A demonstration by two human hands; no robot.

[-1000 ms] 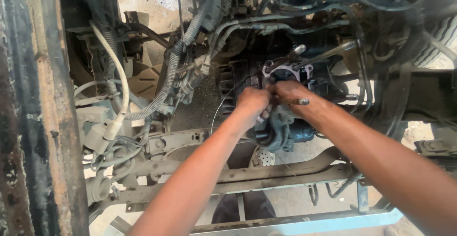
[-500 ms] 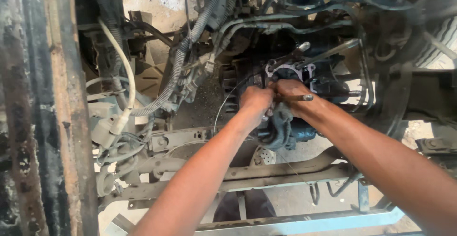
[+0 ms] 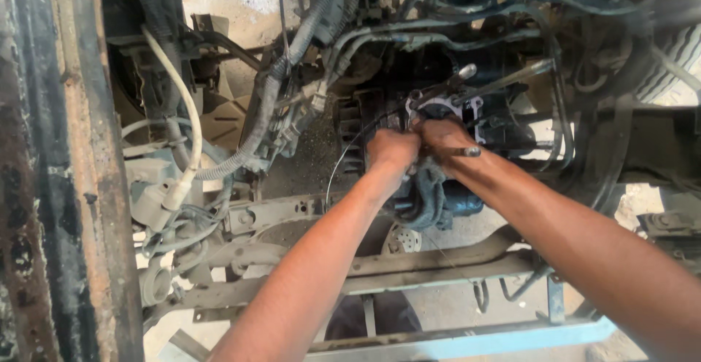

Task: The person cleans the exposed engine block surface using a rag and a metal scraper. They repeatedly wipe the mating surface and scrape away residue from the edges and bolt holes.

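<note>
Engine part point(image 3: 445, 114) (dark, greasy) sat just beyond both sets of fingers. Left hand point(image 3: 393, 149) and right hand point(image 3: 444, 137) touched, curled tight on it; a grey rag point(image 3: 427, 194) hung below, corrugated hose point(image 3: 274, 88) well left.

Tight spot: hoses point(image 3: 438, 30) crowd above both hands, corrugated conduit point(image 3: 277, 85) and white cable point(image 3: 186, 106) block the left. Open gap below btwn crossmember point(image 3: 438, 263) and blue bar point(image 3: 475, 341); rusty frame rail point(image 3: 66, 187) walls far left.
</note>
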